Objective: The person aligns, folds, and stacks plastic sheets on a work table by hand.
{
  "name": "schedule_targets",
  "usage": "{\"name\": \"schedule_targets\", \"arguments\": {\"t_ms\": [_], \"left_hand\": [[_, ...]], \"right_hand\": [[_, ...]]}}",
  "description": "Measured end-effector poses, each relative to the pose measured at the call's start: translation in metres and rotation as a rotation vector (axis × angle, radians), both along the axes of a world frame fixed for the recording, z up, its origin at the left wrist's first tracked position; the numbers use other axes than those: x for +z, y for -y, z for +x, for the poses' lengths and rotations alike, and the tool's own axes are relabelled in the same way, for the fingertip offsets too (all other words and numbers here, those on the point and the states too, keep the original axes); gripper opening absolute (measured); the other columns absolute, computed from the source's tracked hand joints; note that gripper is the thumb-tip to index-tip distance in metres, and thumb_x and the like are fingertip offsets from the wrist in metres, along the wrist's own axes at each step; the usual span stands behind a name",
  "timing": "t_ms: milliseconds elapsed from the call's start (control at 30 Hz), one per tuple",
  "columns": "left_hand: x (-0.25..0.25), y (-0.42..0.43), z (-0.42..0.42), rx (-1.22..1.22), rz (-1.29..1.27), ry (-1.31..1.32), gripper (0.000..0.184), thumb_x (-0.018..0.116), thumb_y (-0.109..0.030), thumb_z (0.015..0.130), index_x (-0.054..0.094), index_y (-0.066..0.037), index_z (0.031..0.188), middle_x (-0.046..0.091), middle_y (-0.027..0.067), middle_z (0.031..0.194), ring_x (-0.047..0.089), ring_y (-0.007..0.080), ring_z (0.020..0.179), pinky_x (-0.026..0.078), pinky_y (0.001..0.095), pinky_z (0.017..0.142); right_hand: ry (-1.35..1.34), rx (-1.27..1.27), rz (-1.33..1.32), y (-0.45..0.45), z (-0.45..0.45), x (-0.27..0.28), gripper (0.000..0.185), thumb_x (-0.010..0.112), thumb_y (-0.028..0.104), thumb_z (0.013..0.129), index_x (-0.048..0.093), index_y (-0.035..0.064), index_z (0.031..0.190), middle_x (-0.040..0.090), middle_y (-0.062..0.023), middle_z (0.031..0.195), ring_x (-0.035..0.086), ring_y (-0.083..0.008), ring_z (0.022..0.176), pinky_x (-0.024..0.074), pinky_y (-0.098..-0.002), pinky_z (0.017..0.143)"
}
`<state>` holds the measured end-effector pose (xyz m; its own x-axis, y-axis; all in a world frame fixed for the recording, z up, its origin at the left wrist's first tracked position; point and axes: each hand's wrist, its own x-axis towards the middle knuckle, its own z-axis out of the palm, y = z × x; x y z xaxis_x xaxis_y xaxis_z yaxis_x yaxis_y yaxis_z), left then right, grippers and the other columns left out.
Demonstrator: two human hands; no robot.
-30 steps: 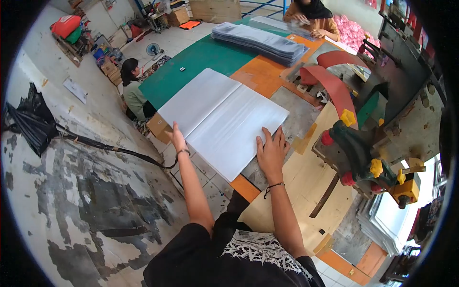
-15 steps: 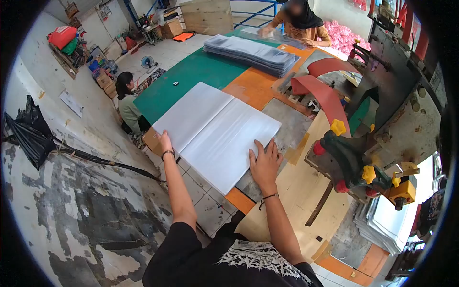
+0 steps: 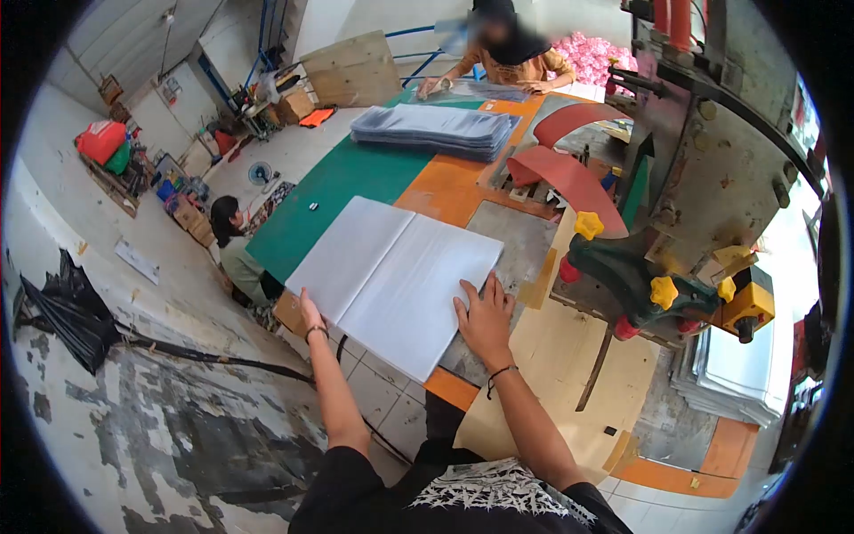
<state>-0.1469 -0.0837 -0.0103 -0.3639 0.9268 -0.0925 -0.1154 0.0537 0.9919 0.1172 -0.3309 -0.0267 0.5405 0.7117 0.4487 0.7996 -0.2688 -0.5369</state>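
Note:
A thick stack of whitish plastic sheets [image 3: 431, 280], with a seam line across its middle, lies on the table and juts past its near edge. My left hand [image 3: 311, 316] grips the stack's near left edge, some of its fingers hidden at the side. On the stack's right edge rests my right hand [image 3: 485, 325], fingers spread and palm down. Farther back, a second pile of clear sheets [image 3: 436, 129] lies across the table.
Green matting [image 3: 325, 182] and orange board [image 3: 445, 182] cover the table. A press machine with yellow knobs [image 3: 663, 292] stands right, beside curved red strips [image 3: 569, 182]. A person [image 3: 507, 58] handles clear plastic at the far end; another person [image 3: 240, 254] sits left. More sheets [image 3: 738, 369] lie right.
My view has shifted, so the table and machine appear farther left. Both hands stay at the same edges of the stack, which looks little moved on the table.

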Motion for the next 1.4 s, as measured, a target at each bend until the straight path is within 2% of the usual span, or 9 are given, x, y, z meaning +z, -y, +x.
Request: {"name": "schedule_targets", "arguments": {"t_ms": [133,267,400,700,867,1067,1167,1233,1400], "left_hand": [[-0.017,0.013,-0.007,-0.124,0.142,-0.018,0.072,0.058,-0.035,0.098,0.029,0.004,0.151,0.027,0.0186,0.158,0.026,0.0308,0.146,0.022,0.0406,0.118],[-0.013,0.140,0.032,-0.315,0.452,-0.748,0.073,0.056,-0.043,0.097,0.029,-0.009,0.155,0.009,0.0197,0.163,0.008,0.0369,0.151,0.012,0.0542,0.120],[-0.015,0.245,0.077,-0.526,0.565,-0.882,0.061,0.066,-0.031,0.090,0.047,-0.010,0.144,0.022,0.0197,0.160,0.015,0.0426,0.148,0.009,0.0648,0.116],[-0.034,0.263,0.092,-0.493,0.511,-1.013,0.042,0.063,-0.025,0.090,0.062,-0.011,0.130,0.037,0.0139,0.154,0.021,0.0420,0.146,0.006,0.0632,0.117],[-0.039,0.263,0.095,-0.467,0.508,-1.006,0.044,0.063,-0.026,0.091,0.061,-0.011,0.132,0.037,0.0143,0.154,0.022,0.0422,0.146,0.006,0.0640,0.117],[-0.038,0.262,0.093,-0.455,0.528,-1.003,0.044,0.065,-0.029,0.091,0.062,-0.011,0.131,0.038,0.0160,0.153,0.024,0.0444,0.144,0.008,0.0648,0.116],[-0.033,0.263,0.094,-0.456,0.500,-1.018,0.044,0.066,-0.030,0.091,0.063,-0.010,0.130,0.039,0.0138,0.151,0.025,0.0421,0.143,0.010,0.0651,0.116],[-0.031,0.263,0.096,-0.461,0.495,-1.002,0.045,0.069,-0.030,0.089,0.062,-0.011,0.130,0.039,0.0148,0.151,0.026,0.0436,0.143,0.010,0.0657,0.115],[-0.035,0.261,0.095,-0.433,0.500,-1.016,0.044,0.071,-0.029,0.088,0.063,-0.013,0.128,0.041,0.0137,0.151,0.027,0.0431,0.143,0.011,0.0649,0.115]], "right_hand": [[-0.005,-0.008,0.030,-0.001,0.001,-0.001,0.040,0.060,0.035,0.093,0.062,0.0129,0.127,0.038,-0.0326,0.146,0.035,-0.0383,0.137,0.0283,-0.0512,0.106],[-0.016,-0.008,0.007,0.000,0.002,0.001,0.040,0.060,0.035,0.094,0.062,0.0129,0.127,0.039,-0.0324,0.145,0.036,-0.0384,0.136,0.0286,-0.0506,0.105],[-0.056,0.007,-0.006,0.003,0.001,0.009,0.039,0.058,0.034,0.096,0.062,0.0139,0.129,0.040,-0.0303,0.146,0.037,-0.0383,0.137,0.0265,-0.0529,0.107],[-0.079,-0.013,0.118,0.005,-0.001,0.017,0.033,0.063,0.025,0.093,0.065,0.0097,0.122,0.047,-0.0243,0.142,0.043,-0.0373,0.129,0.0316,-0.0493,0.104],[-0.390,0.378,0.284,0.062,-0.013,0.077,0.018,0.062,0.014,0.093,0.066,0.0039,0.108,0.067,-0.0150,0.107,0.062,-0.0346,0.101,0.0467,-0.0421,0.091],[-0.648,1.337,0.248,0.234,0.016,0.163,0.019,0.063,0.013,0.096,0.071,-0.0009,0.087,0.072,-0.0125,0.086,0.066,-0.0256,0.073,0.0504,-0.0422,0.071],[-0.369,0.601,0.767,0.344,0.053,0.146,0.022,0.066,0.023,0.095,0.067,0.0028,0.089,0.069,-0.0066,0.087,0.063,-0.0158,0.083,0.0483,-0.0374,0.084],[-0.180,-0.639,0.441,0.430,0.094,0.131,0.027,0.057,0.025,0.101,0.069,0.0004,0.103,0.067,-0.0062,0.098,0.060,-0.0194,0.098,0.0444,-0.0393,0.096],[0.207,-0.768,0.066,0.449,0.198,0.102,0.044,0.055,0.028,0.101,0.053,0.0047,0.137,0.054,-0.0154,0.140,0.047,-0.0301,0.133,0.0331,-0.0423,0.111]]}}
